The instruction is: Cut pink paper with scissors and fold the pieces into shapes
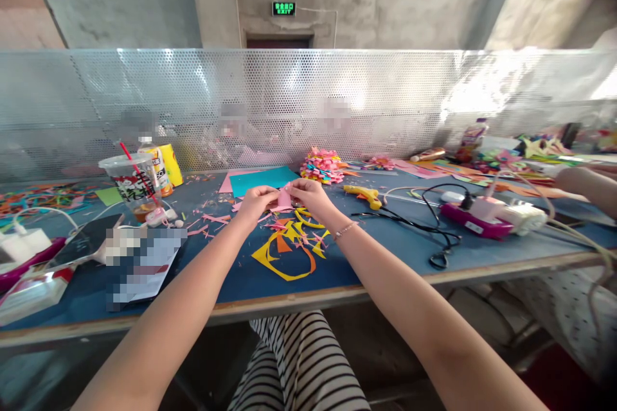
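Note:
Between my two hands is a small piece of pink paper (284,200), held just above the blue tabletop. My left hand (261,199) pinches its left side, and my right hand (307,195) has its fingers closed on the right side. Yellow and orange paper offcuts (284,275) lie in front of my hands, some curved like rings. Thin pink paper strips (209,225) are scattered to the left. Just behind my hands rest a teal sheet (264,178) and a pink sheet. A round cluster of folded paper petals (322,166), mostly pink, stands behind my right hand.
A yellow glue gun (362,194) lies to the right, near black cables and a magenta power strip (475,221). On the left stand a plastic cup with a red straw (130,180) and a bottle. A perforated metal screen (385,109) borders the back. Another person's arm (590,186) reaches in at far right.

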The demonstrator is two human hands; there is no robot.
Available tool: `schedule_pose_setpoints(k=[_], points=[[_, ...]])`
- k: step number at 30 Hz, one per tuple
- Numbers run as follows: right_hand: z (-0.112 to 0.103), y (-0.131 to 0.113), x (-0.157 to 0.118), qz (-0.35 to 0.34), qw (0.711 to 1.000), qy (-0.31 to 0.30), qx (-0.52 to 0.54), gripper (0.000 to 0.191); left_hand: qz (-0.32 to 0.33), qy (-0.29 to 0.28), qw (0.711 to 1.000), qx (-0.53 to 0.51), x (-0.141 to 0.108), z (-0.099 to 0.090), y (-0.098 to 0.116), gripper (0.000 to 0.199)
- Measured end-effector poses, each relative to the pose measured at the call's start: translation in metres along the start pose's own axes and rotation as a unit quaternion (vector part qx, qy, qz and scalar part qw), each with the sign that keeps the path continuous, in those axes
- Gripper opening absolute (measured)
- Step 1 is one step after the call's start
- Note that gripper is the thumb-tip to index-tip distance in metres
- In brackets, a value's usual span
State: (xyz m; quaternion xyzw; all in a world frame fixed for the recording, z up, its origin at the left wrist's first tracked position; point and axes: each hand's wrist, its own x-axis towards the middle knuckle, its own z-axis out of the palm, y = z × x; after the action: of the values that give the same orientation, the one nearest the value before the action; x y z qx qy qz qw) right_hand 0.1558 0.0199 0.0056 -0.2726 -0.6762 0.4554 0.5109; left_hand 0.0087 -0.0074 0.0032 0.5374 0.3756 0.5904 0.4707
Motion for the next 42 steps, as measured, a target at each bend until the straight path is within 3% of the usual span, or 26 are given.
schedule_pose_setpoints(k=[7,12,26,29,33,34,36,39,42], points=[[0.001,0.003,-0.001,-0.041,0.995,-0.012,-0.095,0.029,0.052,0.008,0.995,0.086,0.004,-0.004,-0.006,0.021],[-0.001,0.005,0.000,-0.025,0.996,-0.016,-0.081,0.028,0.092,-0.003,0.985,0.145,0.005,-0.007,-0.007,0.019],[0.000,0.002,0.000,-0.021,0.998,0.003,-0.064,0.026,0.063,-0.012,0.990,0.123,0.007,-0.007,-0.011,0.013],[-0.002,0.003,0.001,-0.047,0.994,0.039,-0.096,0.022,0.105,0.024,0.979,0.171,0.005,-0.007,-0.007,0.015],[-0.005,0.002,0.004,-0.088,0.981,0.115,-0.133,0.017,0.198,0.121,0.946,0.224,-0.001,-0.006,0.005,0.015],[-0.006,0.001,0.004,-0.093,0.978,0.128,-0.137,0.017,0.194,0.119,0.949,0.218,-0.002,-0.006,0.007,0.019],[-0.005,-0.002,0.003,-0.112,0.974,0.139,-0.143,0.017,0.149,0.052,0.969,0.190,-0.004,-0.004,0.010,0.025],[-0.001,-0.006,-0.002,-0.167,0.968,0.107,-0.155,0.017,0.082,-0.028,0.988,0.131,-0.004,0.000,0.006,0.027],[0.003,-0.006,-0.005,-0.216,0.958,0.059,-0.178,0.015,0.064,-0.006,0.996,0.065,-0.001,0.002,-0.001,0.030]])
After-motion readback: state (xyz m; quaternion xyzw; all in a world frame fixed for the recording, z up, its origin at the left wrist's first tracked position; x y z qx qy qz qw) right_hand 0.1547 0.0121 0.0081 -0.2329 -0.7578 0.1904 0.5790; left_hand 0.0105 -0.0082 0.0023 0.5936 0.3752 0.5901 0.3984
